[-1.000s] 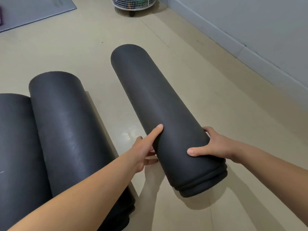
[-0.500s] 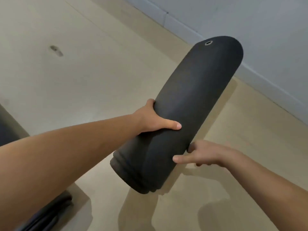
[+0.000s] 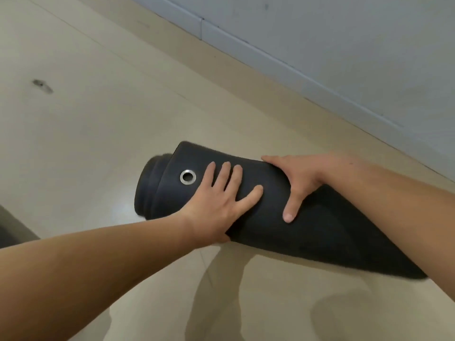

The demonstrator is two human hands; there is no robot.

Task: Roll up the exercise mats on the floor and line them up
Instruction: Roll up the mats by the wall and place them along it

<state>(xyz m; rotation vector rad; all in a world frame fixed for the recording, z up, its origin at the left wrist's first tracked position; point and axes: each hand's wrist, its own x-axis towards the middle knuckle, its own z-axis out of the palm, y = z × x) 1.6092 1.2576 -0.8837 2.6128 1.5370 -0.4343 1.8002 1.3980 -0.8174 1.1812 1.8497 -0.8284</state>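
A black rolled exercise mat (image 3: 320, 232) lies across the middle of the view, its layered end (image 3: 147, 190) pointing left. A metal eyelet (image 3: 188, 177) shows on the outer flap near that end. My left hand (image 3: 221, 200) presses flat on top of the roll just right of the eyelet, fingers spread and straight. My right hand (image 3: 300, 178) grips the roll further right, thumb down the near side and fingers over the far side. The roll's right end runs under my right forearm. Whether the roll touches the floor I cannot tell.
The beige tiled floor (image 3: 86, 131) stretches left and back. A grey wall with a baseboard (image 3: 307, 77) runs diagonally behind the mat. The dark edge of another mat (image 3: 14, 230) shows at the far left. A dark scuff (image 3: 43, 86) marks the floor.
The mat has swung from pointing up and away to lying across the view, eyelet end at the left. My left hand went from gripping to pressing flat; my right hand now wraps round the roll.
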